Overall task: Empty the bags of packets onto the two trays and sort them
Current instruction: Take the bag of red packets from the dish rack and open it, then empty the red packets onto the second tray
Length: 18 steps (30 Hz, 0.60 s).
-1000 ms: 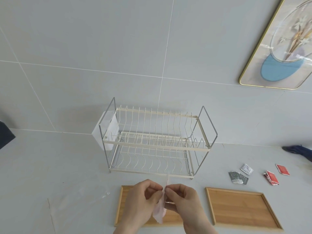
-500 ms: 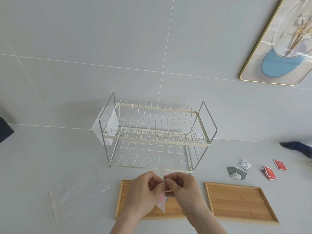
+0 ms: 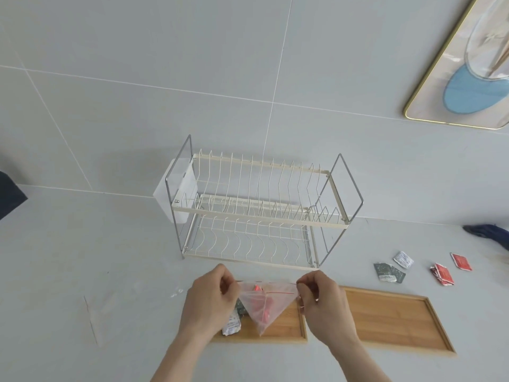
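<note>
My left hand (image 3: pixel 209 299) and my right hand (image 3: pixel 322 301) each pinch one side of a clear zip bag's (image 3: pixel 264 304) mouth, pulling it wide above the left wooden tray (image 3: pixel 286 328). Red packets show through the bag's plastic. A white printed packet (image 3: pixel 232 323) and a dark packet (image 3: pixel 240 306) lie on the left tray beside my left hand. The right wooden tray (image 3: pixel 396 321) holds nothing. On the counter to the right lie dark green packets (image 3: pixel 388 272), a white packet (image 3: pixel 403 259) and red packets (image 3: pixel 442 274), with one more red packet (image 3: pixel 462 261) further right.
A two-tier wire dish rack (image 3: pixel 256 210) stands against the tiled wall behind the trays. An empty clear bag (image 3: pixel 121 304) lies flat on the counter to the left. Dark blue cloth (image 3: pixel 490 234) sits at the far right edge. A framed picture (image 3: pixel 465 67) hangs top right.
My hands were together at the bag's closed top; they have moved apart and pulled the mouth open. Packets now lie on the left tray under my left hand.
</note>
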### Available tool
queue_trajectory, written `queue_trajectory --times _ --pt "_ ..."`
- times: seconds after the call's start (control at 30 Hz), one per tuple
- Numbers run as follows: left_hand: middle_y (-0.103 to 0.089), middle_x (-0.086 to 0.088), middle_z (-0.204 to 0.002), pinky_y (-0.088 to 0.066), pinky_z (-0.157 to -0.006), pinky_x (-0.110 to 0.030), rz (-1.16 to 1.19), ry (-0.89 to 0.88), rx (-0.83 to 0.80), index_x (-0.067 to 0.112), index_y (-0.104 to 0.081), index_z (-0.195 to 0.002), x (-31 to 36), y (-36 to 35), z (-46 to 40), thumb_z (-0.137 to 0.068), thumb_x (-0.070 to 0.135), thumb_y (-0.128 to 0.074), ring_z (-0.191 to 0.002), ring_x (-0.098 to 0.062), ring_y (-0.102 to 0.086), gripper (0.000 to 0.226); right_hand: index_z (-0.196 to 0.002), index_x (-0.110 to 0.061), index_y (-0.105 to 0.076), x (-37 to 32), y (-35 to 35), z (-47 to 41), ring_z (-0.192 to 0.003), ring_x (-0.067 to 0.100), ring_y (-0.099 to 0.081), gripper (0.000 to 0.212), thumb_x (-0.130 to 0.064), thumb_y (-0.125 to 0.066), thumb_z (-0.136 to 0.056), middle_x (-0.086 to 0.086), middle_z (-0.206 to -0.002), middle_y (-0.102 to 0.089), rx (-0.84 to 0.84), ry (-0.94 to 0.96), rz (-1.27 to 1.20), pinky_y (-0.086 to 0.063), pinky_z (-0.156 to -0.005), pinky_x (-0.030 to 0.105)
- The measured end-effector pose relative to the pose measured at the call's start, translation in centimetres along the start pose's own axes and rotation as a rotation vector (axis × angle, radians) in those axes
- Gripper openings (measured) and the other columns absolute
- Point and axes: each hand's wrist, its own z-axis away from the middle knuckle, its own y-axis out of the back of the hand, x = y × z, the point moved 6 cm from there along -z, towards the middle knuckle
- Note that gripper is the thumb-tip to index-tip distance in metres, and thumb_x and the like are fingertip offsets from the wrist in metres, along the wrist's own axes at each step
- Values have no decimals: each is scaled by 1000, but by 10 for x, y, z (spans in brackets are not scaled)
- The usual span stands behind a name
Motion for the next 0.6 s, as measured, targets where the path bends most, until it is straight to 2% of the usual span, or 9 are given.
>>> queue_trajectory --times 0.07,0.17,0.23,0.3,0.37,0.47,0.53,0.6 --pt "-66 5 -64 -47 -58 -24 7 -61 -4 24 -56 -73 7 -3 2 -87 20 -60 -57 -9 -59 15 -79 -24 -60 0 -2 1 -70 22 -69 24 -6 -56 -94 -2 -70 -71 23 22 39 -59 -70 45" --pt "-67 5 -65 -53 -64 -32 109 -104 -65 25 -58 -74 10 -9 2 -89 17 -62 -60 -11 -63 17 -82 -24 -59 -1 1 -3 -79 21 -71 21 -11 -53 -97 -4 -81 -71 3 1 -27 -59 -78 49" --pt "-70 10 -73 -57 -71 -35 191 -109 -72 27 -62 -81 6 -8 -1 -92 13 -61 -70 -8 -68 18 -83 -20 -60 -3 9 -7 -83 21 -72 20 -11 -51 -99 -1 -83 -74 -55 -38 -122 -62 -80 48" --pt "-71 20 -95 -57 -84 -30 181 -147 -62 36 -63 -98 5 -8 -5 -91 5 -60 -90 1 -67 32 -86 -9 -58 -12 19 -7 -87 22 -74 18 -5 -47 -100 5 -83 -78 -151 -51 -246 -63 -81 46" --pt "-57 31 -123 -45 -102 -22 93 -228 -113 50 -51 -120 13 -15 -7 -82 0 -65 -115 12 -53 65 -88 -2 -56 -26 35 -7 -85 25 -75 16 1 -45 -100 11 -83 -79 -236 -12 -296 -64 -80 43" --pt "-21 45 -146 -22 -115 -20 -24 -381 -318 57 -22 -143 36 -42 -3 -69 21 -78 -138 21 -15 99 -91 1 -56 -40 60 -10 -78 27 -74 14 3 -46 -101 12 -81 -78 -291 64 -306 -60 -69 29" --pt "-10 42 -154 -11 -119 -22 -89 -471 -392 55 -11 -149 54 -62 0 -65 37 -83 -145 16 1 113 -92 3 -56 -46 76 -15 -74 32 -72 14 4 -46 -101 12 -76 -75 -323 122 -327 -56 -66 29" --pt "-8 40 -157 0 -121 -21 -106 -556 -407 53 -12 -150 72 -76 3 -64 49 -84 -147 15 9 112 -92 4 -55 -48 91 -19 -69 30 -68 13 4 -46 -102 15 -73 -69 -376 154 -374 -53 -66 30"
